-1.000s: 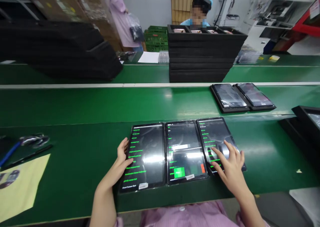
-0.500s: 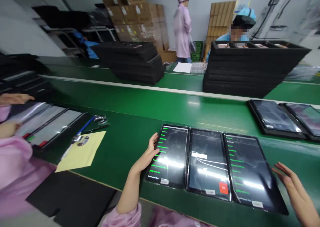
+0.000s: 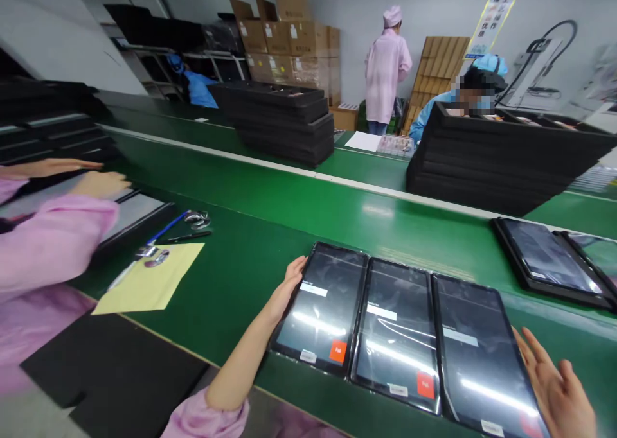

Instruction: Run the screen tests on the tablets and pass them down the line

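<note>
Three black-framed tablets lie side by side on the green bench: the left tablet (image 3: 321,309), the middle tablet (image 3: 398,335) and the right tablet (image 3: 482,361). Their dark screens each show a pale bar, and the left and middle ones have an orange-red Fail button. Any button on the right tablet is hidden by glare or cut off. My left hand (image 3: 289,284) rests against the left tablet's left edge, gripping nothing. My right hand (image 3: 554,386) has its fingers spread at the right tablet's lower right edge and holds nothing.
A yellow paper sheet (image 3: 149,277), a blue-handled tool (image 3: 168,227) and a pen lie to the left. Beyond them, a co-worker's pink sleeves (image 3: 53,239) reach over more tablets. Further tablets in a black tray (image 3: 547,258) sit at right, below a tall stack of black foam trays (image 3: 496,162).
The view has swung left. The tablet screens went from green text lists to dark screens with Fail buttons. My right hand lifted off the right tablet and moved to its lower right edge.
</note>
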Available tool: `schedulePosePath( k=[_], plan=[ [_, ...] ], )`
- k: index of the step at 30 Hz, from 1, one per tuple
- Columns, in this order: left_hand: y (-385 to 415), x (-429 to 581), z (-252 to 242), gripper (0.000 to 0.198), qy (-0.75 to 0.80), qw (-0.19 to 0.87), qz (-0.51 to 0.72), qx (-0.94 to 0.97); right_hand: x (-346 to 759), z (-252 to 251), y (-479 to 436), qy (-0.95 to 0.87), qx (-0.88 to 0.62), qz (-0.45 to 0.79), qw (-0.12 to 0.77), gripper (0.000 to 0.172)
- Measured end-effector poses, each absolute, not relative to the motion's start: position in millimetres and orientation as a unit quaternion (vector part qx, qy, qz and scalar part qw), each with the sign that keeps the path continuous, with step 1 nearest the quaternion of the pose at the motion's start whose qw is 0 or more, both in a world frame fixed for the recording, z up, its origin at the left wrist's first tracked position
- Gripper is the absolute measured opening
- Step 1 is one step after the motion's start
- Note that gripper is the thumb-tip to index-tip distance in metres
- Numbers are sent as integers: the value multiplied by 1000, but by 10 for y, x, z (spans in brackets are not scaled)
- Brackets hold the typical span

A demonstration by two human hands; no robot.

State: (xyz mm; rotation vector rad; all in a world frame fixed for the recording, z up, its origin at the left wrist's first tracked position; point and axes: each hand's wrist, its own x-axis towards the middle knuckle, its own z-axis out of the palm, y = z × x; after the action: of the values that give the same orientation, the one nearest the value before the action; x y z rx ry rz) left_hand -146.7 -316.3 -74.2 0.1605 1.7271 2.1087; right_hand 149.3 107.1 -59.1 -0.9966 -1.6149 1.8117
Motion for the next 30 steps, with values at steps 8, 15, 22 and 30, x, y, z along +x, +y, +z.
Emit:
schedulePosePath(
  k=[8,15,22,30],
  plan=[
    [-3159,-1492,-843,85,643,175,742,73,1421,-415,977,-564,-437,651,259,80],
    [-3220,-1717,-826,58,561,239,790,61,1574,-240,1179,-632,-414,606,248,69],
    [-2815,-2641,-728,40,554,104,826,32,1073,-14,23,-930,-126,299,174,44],
    [-2536,-2752,-733,47,581,107,800,100,612,-175,-662,-983,-76,45,164,32]
  ],
)
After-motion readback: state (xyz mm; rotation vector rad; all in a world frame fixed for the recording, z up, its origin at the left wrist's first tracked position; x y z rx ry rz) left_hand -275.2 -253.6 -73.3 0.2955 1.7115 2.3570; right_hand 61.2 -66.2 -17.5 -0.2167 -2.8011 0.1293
